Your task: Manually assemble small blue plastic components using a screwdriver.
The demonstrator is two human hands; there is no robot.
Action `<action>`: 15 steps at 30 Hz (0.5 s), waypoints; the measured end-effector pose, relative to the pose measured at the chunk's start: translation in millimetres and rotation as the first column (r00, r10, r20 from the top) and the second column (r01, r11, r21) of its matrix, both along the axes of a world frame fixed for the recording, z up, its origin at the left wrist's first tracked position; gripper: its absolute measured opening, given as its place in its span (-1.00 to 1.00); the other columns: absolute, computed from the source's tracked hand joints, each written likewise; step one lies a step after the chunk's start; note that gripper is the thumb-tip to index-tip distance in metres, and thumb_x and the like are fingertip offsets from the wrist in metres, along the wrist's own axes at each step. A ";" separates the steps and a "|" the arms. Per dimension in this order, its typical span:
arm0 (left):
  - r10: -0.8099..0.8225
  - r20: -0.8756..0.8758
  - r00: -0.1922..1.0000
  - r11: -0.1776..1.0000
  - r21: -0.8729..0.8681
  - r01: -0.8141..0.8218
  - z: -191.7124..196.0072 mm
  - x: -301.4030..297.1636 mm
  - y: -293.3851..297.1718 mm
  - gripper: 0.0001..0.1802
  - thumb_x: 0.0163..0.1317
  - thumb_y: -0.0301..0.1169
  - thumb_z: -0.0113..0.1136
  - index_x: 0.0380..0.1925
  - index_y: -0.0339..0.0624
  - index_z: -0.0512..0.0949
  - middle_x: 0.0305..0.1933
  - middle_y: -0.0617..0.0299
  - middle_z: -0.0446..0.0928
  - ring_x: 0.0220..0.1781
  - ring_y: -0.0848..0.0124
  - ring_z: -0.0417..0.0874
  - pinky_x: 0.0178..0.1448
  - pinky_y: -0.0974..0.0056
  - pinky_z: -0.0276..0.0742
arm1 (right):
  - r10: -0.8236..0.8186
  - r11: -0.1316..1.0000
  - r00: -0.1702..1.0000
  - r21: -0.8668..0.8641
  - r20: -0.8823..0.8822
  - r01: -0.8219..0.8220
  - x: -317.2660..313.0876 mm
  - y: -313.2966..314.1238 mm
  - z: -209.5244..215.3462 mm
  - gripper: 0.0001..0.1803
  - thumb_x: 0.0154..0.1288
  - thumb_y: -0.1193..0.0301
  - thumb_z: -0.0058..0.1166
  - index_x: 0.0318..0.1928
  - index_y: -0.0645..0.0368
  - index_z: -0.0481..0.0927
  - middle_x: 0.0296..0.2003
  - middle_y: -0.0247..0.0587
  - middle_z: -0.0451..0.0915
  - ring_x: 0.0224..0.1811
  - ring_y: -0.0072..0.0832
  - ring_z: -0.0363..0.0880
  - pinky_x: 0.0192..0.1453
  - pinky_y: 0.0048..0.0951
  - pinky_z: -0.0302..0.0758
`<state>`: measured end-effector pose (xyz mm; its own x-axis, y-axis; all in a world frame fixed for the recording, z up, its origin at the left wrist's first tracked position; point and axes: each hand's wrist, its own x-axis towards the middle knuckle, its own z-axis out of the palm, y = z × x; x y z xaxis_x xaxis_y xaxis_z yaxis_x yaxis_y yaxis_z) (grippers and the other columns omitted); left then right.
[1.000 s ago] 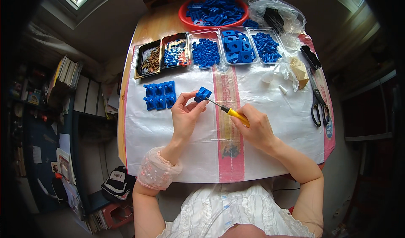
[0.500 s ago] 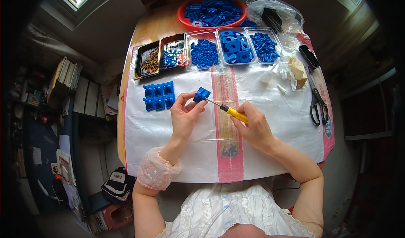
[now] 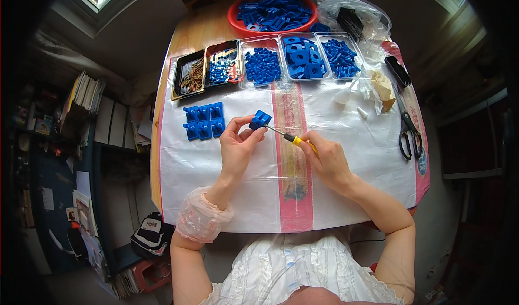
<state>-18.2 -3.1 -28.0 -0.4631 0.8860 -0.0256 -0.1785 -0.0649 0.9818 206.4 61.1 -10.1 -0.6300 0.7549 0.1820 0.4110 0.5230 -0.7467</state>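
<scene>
My left hand (image 3: 238,145) pinches a small blue plastic block (image 3: 260,119) and holds it just above the white sheet (image 3: 216,197) on the table. My right hand (image 3: 327,159) grips a yellow-handled screwdriver (image 3: 289,137); its metal tip touches the right side of the block. A cluster of finished blue blocks (image 3: 204,121) lies left of my left hand.
Along the far edge stand several trays: brown screws (image 3: 190,75), small blue and white bits (image 3: 223,67), three clear trays of blue parts (image 3: 300,56). A red bowl (image 3: 273,10) of blue pieces is behind them. Black scissors (image 3: 406,134), crumpled paper and a plastic bag lie right.
The two hands, block and screwdriver stay almost in place. The block has turned slightly in my left fingers.
</scene>
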 end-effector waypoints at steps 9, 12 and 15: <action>0.009 0.009 1.000 1.000 0.002 -0.009 -3.5 -2.0 0.6 -0.69 0.28 -0.62 0.39 -0.01 -0.38 0.53 0.15 0.02 0.60 -0.09 0.41 0.78 -0.03 0.41 0.73 | 0.031 0.999 0.992 0.025 -0.122 -0.028 -2.1 -2.5 -6.6 -0.73 0.41 0.40 0.23 -0.02 0.21 0.45 -0.35 0.10 0.65 -0.41 0.05 0.65 -0.36 -0.08 0.52; -0.003 0.013 1.000 1.000 0.004 0.003 -1.5 -1.3 0.5 -0.68 0.28 -0.61 0.40 -0.01 -0.38 0.53 0.14 0.03 0.61 -0.10 0.42 0.78 -0.03 0.41 0.73 | 0.028 1.000 0.993 0.009 -0.111 -0.027 -1.1 -3.2 -5.4 -0.76 0.39 0.43 0.26 -0.08 0.24 0.48 -0.37 0.06 0.66 -0.40 -0.04 0.67 -0.33 -0.17 0.53; -0.005 0.008 1.000 1.000 0.009 0.005 -2.5 -1.9 0.3 -0.68 0.28 -0.61 0.40 -0.01 -0.37 0.54 0.14 0.04 0.61 -0.11 0.43 0.78 -0.04 0.42 0.73 | 0.017 0.999 0.999 0.029 -0.048 -0.015 0.0 -3.1 -1.0 -0.81 0.40 0.43 0.26 -0.14 0.27 0.55 -0.40 0.02 0.65 -0.42 -0.11 0.66 -0.33 -0.23 0.52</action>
<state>-20.1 -2.8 -30.5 -0.4581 0.8886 -0.0212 -0.1866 -0.0728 0.9797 206.4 57.9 -11.1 -0.6319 0.7389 0.2340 0.3659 0.5506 -0.7503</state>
